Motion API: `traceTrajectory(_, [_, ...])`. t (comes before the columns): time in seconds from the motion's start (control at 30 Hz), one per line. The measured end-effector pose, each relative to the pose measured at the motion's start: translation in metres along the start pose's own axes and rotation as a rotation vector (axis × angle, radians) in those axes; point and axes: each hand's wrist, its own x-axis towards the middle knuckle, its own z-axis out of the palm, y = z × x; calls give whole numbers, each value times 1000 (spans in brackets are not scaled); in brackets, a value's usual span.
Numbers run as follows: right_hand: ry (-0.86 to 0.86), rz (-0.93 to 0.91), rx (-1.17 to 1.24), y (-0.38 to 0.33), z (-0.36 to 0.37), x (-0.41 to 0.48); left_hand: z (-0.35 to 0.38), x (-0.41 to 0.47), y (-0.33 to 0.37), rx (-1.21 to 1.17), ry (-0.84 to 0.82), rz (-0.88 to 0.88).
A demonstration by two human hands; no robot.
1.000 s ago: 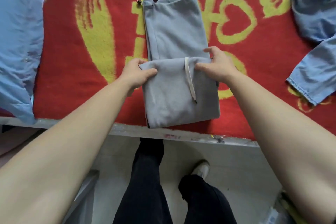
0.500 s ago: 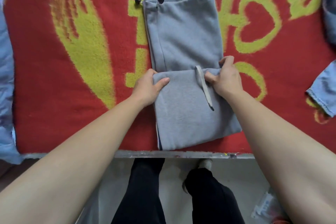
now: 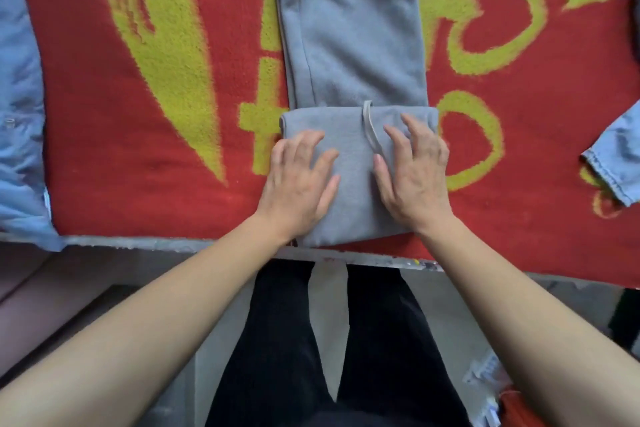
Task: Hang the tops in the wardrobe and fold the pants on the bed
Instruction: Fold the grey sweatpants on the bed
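Note:
Grey fleece pants [image 3: 349, 31] lie on the red and yellow bed cover [image 3: 138, 149], legs pointing away from me, with black cord stoppers at the far hem. The near part is folded over into a thick flap with a pale drawstring across it. My left hand [image 3: 298, 180] lies flat on the left side of that flap, fingers spread. On the right side my right hand [image 3: 412, 173] presses down with spread fingers beside the drawstring.
A light blue shirt [image 3: 20, 107] lies along the bed's left edge. Another blue denim sleeve [image 3: 613, 163] reaches in from the right. The bed's grey edge [image 3: 138, 243] runs just below the pants, and my dark-trousered legs stand on the floor against it.
Both hands let go of the folded edge they pinched and now lie flat on top of the flap. The view has moved closer to the pants.

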Motion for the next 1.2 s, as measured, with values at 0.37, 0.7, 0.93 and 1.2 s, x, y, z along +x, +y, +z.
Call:
traceTrajectory(0.37, [-298, -322, -316, 29, 19, -77, 35, -61, 60, 306, -546, -238])
traceTrajectory(0.7, [-563, -271, -126, 27, -23, -47, 0, -42, 68, 184, -663, -251])
traceTrajectory(0.93, [-969, -162, 5, 16, -101, -42, -74, -26, 83, -149, -998, -328])
traceTrajectory(1.2, [-1103, 46, 176, 20, -113, 34, -87, 18, 39, -726, -983, -725])
